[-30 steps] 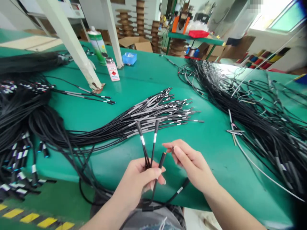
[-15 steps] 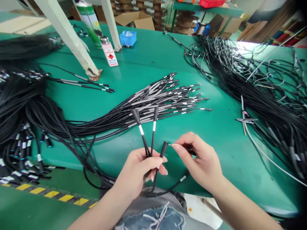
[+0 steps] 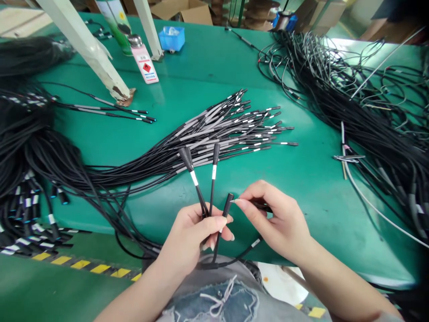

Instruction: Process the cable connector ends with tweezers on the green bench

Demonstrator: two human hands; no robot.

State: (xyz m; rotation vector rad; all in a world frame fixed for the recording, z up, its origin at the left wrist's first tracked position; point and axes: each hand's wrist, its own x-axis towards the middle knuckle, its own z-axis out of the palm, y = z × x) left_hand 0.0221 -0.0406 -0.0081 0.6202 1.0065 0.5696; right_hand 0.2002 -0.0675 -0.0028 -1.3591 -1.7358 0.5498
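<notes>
My left hand [image 3: 197,232] is closed around several black cables. Two of their flared connector ends [image 3: 186,157] stick up above the fingers, each with a white label below it. A third, slimmer connector [image 3: 228,205] is pinched by the thumb and tilts to the right. My right hand [image 3: 276,217] is closed, thumb and forefinger together, with a small pale tip close beside that connector's upper end. Something dark shows inside the right fingers, mostly hidden. A cable with a white label [image 3: 255,243] runs up behind this hand.
A bundle of grey-sleeved cables [image 3: 214,129] lies across the green table [image 3: 321,201]. More cables heap at left [image 3: 27,147] and right [image 3: 378,134]. Metal snips [image 3: 348,158] lie at right. A pink-white bottle [image 3: 145,60], blue box [image 3: 172,39] and white post [image 3: 90,49] stand behind.
The view has tilted down slightly, so the table's things sit higher. My right fingertips have come slightly closer to the slim connector; the left hand keeps its grip.
</notes>
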